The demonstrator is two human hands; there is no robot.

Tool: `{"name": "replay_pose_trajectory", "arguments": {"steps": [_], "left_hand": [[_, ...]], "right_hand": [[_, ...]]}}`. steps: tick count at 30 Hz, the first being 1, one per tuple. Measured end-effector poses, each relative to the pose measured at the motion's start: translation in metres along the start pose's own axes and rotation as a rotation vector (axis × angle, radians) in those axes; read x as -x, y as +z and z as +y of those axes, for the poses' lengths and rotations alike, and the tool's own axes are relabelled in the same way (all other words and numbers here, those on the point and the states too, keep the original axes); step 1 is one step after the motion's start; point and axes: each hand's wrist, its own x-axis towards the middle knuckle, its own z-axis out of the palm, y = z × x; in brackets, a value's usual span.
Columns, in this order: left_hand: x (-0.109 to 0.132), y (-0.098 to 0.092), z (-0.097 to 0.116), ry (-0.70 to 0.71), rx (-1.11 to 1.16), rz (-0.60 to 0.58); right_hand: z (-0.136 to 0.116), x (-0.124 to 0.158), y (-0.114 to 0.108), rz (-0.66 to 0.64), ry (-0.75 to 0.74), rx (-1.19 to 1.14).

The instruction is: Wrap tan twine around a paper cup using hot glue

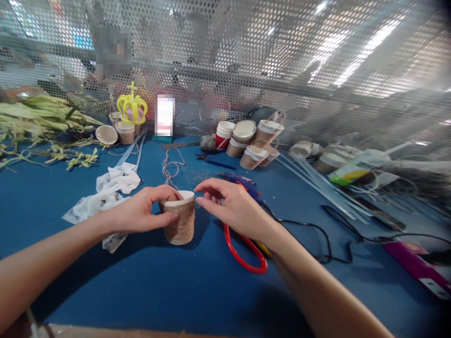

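Observation:
A paper cup wrapped in brown twine (183, 222) stands slightly tilted in the middle of the blue table (151, 291). My left hand (150, 209) grips its left wall, the thumb outside and the fingers over the white rim. On the cup's right, my right hand (225, 202) has its thumb and fingers apart beside the rim, with nothing seen between them. Red-handled scissors (246, 256) lie partly under my right forearm. Behind my right hand is a blue glue gun (243, 182) with a black cable.
Crumpled white plastic (114, 183) lies left. Twine-wrapped cups (252, 155), grey yarn (207, 142) and a phone (165, 115) stand at the back against perforated metal. Glue sticks (324, 188) and a purple power strip (416, 267) are right; dried husks (42, 115) are far left.

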Motion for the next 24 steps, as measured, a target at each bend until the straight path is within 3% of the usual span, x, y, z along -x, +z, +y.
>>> {"name": "replay_pose_trajectory", "arguments": {"steps": [18, 24], "left_hand": [[-0.0015, -0.0011, 0.0015, 0.062, -0.001, 0.023], [-0.0004, -0.001, -0.0034, 0.026, -0.068, 0.107]], "right_hand": [[0.0065, -0.005, 0.0015, -0.047, -0.12, 0.032], [0.0061, -0.0036, 0.002, -0.041, -0.116, 0.032]]}}
